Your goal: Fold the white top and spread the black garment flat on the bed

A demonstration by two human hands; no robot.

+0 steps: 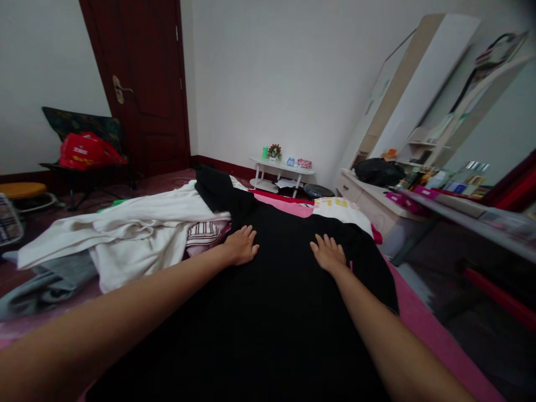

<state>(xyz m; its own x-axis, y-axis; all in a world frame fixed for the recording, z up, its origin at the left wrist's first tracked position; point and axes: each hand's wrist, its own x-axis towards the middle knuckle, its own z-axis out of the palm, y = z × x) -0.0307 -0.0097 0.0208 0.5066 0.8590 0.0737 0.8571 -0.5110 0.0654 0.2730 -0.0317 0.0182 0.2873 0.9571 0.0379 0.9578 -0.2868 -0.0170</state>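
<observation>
A black short-sleeved T-shirt (pixel 285 312) lies spread out in front of me over a pink bed cover (pixel 444 340). My left hand (pixel 243 245) rests flat on its upper left part, fingers stretched out. On the upper right part my right hand (pixel 329 252) lies palm down, its fingers slightly apart. One sleeve (pixel 213 187) points to the far left, and the other sleeve spreads out at the right. Beside the shirt on the left are a heap of white clothing (pixel 138 234) and a striped garment (pixel 205 233).
A grey garment (pixel 54 282) lies at the left edge. Beyond the shirt is a white garment with yellow letters (pixel 341 207). A white dresser (pixel 368 195) with a black bag (pixel 379 171) stands right. At the back are a low white table (pixel 285 167) and a dark red door (pixel 146 84).
</observation>
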